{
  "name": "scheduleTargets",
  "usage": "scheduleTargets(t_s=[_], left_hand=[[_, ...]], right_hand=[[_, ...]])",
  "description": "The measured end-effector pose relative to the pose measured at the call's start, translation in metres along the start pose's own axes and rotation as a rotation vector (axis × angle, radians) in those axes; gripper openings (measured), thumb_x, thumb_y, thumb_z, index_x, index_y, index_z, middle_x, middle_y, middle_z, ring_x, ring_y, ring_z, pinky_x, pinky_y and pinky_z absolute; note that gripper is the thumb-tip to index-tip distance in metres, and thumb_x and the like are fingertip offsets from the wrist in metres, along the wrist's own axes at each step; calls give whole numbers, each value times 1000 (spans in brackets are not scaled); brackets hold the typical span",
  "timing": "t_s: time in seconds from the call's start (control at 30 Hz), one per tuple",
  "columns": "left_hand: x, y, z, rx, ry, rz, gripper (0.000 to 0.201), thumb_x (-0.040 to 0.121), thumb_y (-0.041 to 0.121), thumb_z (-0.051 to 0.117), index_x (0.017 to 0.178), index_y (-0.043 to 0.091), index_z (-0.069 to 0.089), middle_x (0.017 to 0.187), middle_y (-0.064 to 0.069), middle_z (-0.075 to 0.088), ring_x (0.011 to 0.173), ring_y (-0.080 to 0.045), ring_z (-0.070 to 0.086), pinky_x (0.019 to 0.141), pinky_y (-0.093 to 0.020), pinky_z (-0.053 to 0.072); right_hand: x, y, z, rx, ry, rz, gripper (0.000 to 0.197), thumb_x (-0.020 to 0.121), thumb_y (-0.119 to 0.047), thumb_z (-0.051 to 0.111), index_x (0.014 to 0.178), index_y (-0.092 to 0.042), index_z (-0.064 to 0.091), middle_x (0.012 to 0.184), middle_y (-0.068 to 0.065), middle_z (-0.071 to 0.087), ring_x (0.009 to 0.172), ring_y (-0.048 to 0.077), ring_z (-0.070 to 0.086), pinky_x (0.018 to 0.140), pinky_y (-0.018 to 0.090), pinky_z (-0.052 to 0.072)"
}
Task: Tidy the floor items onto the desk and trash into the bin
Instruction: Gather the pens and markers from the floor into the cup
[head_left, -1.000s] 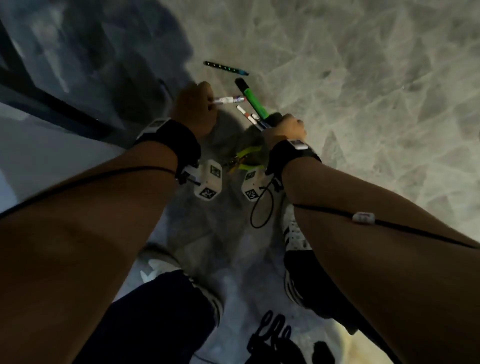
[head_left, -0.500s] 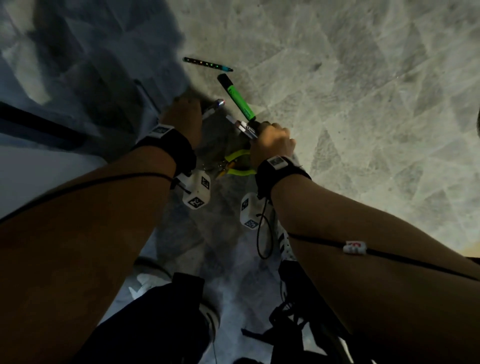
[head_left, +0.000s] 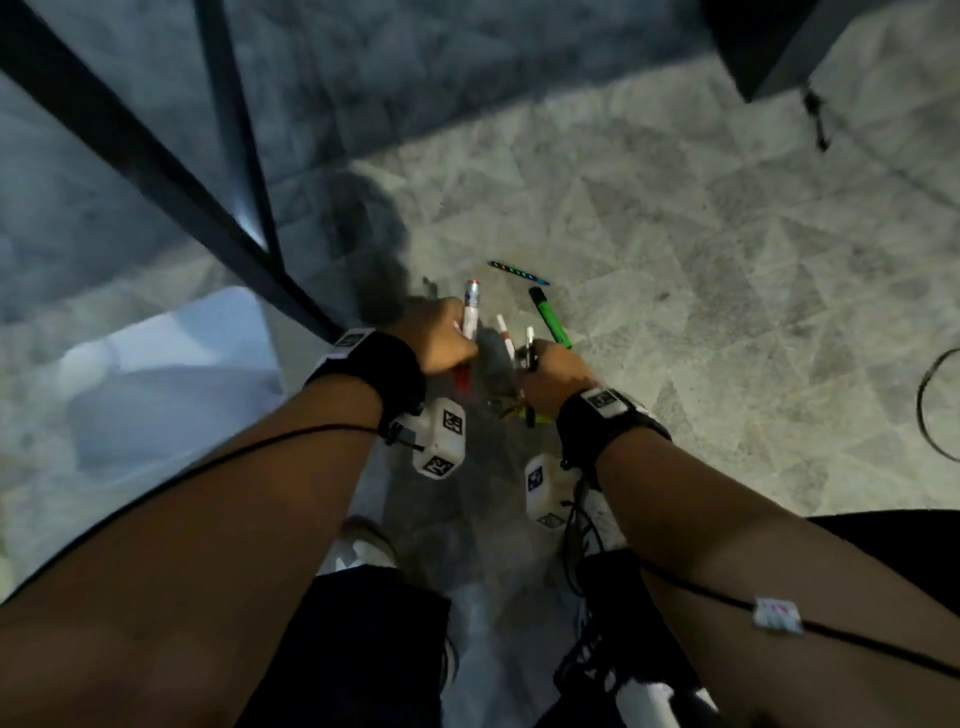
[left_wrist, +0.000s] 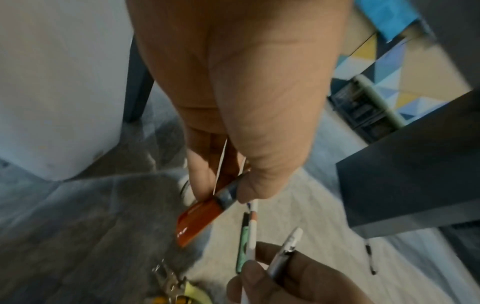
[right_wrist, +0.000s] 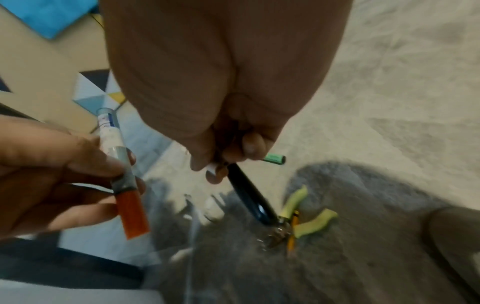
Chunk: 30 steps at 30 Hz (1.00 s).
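Above the floor (head_left: 727, 270), left hand (head_left: 441, 335) now lifts its red-capped marker (head_left: 470, 322) upright; right hand (head_left: 553, 376) still clutches pens (head_left: 519, 343).

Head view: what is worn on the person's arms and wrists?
Bare forearms, no sleeves. Each wrist carries a black band topped by a white tag with a black square code. White camera blocks with similar markings hang beneath. A thin black cable runs along each forearm.

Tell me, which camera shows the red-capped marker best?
The right wrist view: the whole marker shows, held in the left hand. The left wrist view shows only its red cap; the head view shows it small.
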<state>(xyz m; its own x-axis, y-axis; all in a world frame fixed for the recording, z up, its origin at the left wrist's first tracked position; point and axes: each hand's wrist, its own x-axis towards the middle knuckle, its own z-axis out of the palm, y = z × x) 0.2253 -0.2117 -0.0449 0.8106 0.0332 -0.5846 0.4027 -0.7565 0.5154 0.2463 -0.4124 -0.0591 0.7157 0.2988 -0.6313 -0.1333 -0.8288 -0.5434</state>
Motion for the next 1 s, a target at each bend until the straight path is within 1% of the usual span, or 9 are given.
scheduleTargets(t_s=[0.1,0.2,0.33,0.47,0.6,0.67,0.77,0.83,1.0], left_hand=[[-62,41,-49,-59,10,57,15,74,22,70,75,12,59,68,-4,69,68,-28,70,63,-37,58],[-126,71,-91,-127,77,112,12,85,17,71,78,20,62,68,3,66,66,-24,66,65,-33,54],[-216,94,-136,-183,193,185,26,92,30,68,91,5,65,82,-15,73,80,-34,73,72,-44,60],[-303,106,-177,-68,380,191,24,95,31,71,81,16,58,72,-5,68,72,-26,70,70,-43,57],[-378,104,-221,13,586,238,36,96,39,68,81,9,55,69,-7,63,63,-21,61,61,-37,48],[-409,107,-244,46,678,248,36,98,42,65,78,14,54,66,-3,61,62,-18,58,61,-34,45],[-443,112,-276,1,815,268,34,100,43,61,80,16,55,67,-2,63,61,-14,60,61,-32,47],[-459,114,-296,-17,928,259,36,99,46,61,78,19,53,67,-3,64,58,-12,58,58,-32,45],[-470,124,-361,-50,1164,210,33,99,49,58,81,23,57,70,1,63,65,-12,58,58,-33,42]], right_hand=[[-38,-36,-26,50,-53,-101,13,98,-24,65,91,-17,73,90,9,73,86,28,66,77,32,49],[-75,-71,-50,94,-50,-196,18,93,-17,70,75,-16,68,67,0,62,64,17,56,62,28,43],[-132,-120,-79,174,26,-336,26,82,-34,65,90,-10,71,82,8,74,78,26,68,75,44,57],[-206,-184,-110,153,63,-594,14,90,-34,64,93,-22,69,83,-1,74,76,21,67,80,52,59],[-266,-259,-148,189,60,-884,9,91,-33,66,99,-29,68,88,-3,77,76,9,68,79,46,57],[-285,-296,-166,179,49,-988,6,96,-27,68,101,-32,69,94,-4,79,89,9,74,88,40,59],[-302,-352,-185,215,12,-1106,23,101,-12,66,101,-34,71,96,-12,79,98,8,74,93,31,58],[-304,-381,-189,247,-24,-1109,23,102,-2,62,101,-25,67,87,-15,79,87,1,72,84,20,56],[-286,-413,-188,315,-63,-1017,18,103,3,58,100,-13,66,78,-7,76,70,-1,68,75,21,51]])
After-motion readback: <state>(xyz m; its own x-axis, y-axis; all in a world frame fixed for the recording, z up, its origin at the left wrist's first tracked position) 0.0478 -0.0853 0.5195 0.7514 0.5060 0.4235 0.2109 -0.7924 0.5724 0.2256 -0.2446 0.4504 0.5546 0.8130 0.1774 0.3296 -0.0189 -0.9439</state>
